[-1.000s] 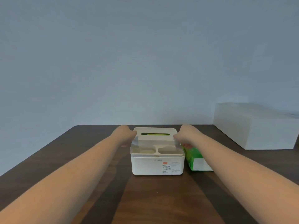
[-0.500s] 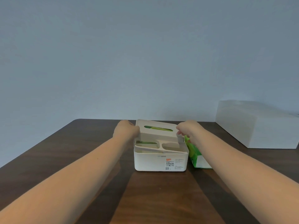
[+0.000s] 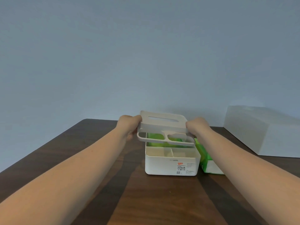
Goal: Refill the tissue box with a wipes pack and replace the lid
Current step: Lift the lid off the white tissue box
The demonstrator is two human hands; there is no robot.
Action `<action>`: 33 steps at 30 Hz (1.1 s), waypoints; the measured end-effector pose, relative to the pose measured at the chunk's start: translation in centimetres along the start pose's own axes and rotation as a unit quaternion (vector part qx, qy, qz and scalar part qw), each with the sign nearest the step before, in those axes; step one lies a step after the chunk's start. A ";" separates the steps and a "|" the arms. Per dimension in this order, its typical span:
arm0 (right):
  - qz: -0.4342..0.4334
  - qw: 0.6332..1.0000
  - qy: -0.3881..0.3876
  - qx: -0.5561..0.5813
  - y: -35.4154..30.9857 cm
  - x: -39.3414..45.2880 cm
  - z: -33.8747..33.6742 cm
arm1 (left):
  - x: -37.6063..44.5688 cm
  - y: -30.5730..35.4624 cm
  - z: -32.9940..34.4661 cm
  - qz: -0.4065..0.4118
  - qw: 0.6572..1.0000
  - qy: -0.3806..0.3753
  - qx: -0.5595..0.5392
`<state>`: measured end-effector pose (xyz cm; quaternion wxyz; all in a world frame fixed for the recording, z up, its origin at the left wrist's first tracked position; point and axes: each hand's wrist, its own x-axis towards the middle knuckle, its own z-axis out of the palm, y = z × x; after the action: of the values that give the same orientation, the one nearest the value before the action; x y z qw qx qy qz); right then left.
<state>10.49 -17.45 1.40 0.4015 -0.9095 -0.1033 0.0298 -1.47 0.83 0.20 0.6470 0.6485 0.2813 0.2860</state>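
Head view, looking down my forearms: both hands hold the lid up off the tissue box, clear of its rim. My left hand is closed around the lid's left end, and my right hand is closed around its right end, so the lid's long axis runs left to right between them. It tilts, with the far edge higher and the near edge, the one with two open loops, dipping toward me; its dispensing slot faces up and runs along the same left-right line. The box stands on the dark wooden counter directly under the lid, with its labelled front wall facing me and its long side also left to right. Two small empty compartments sit at its near side, and something green shows in the larger compartment behind them. A green wipes pack lies on the counter just beside the box's right wall, partly hidden by my right forearm, its long axis running away from me. A large white box sits well apart at the right.
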 end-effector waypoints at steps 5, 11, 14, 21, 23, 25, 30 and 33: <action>-0.050 0.997 -0.020 -0.061 -2.6 -1.1 1.0 | 0.2 0.5 -3.1 0.000 0.999 0.032 -0.001; -0.093 0.988 -0.077 -0.097 -6.1 -2.3 4.8 | 2.2 -0.7 -8.6 -0.027 0.991 0.094 0.092; -0.124 0.976 -0.113 -0.138 -7.9 -3.0 7.5 | 3.7 -2.5 -11.5 -0.033 0.978 0.125 0.162; -0.206 0.898 -0.156 -0.357 -10.5 -3.3 14.0 | 5.8 -7.0 -15.5 -0.051 0.923 0.148 0.351; -0.223 0.869 -0.177 -0.405 -10.5 -3.0 15.8 | 6.2 -7.8 -15.7 -0.065 0.913 0.143 0.376; -0.220 0.860 -0.196 -0.416 -10.3 -2.4 17.4 | 6.7 -8.5 -15.8 -0.077 0.909 0.141 0.386; -0.189 0.838 -0.254 -0.445 -10.1 -1.8 19.6 | 7.7 -9.5 -16.3 -0.074 0.902 0.142 0.401; -0.163 0.841 -0.256 -0.449 -10.0 -1.3 20.5 | 8.1 -9.9 -16.5 -0.071 0.908 0.139 0.389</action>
<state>4.75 3.67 -5.18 -0.0922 -0.9202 -0.3514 0.1461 -8.04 18.00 -9.65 0.3162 0.7810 0.5022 0.1943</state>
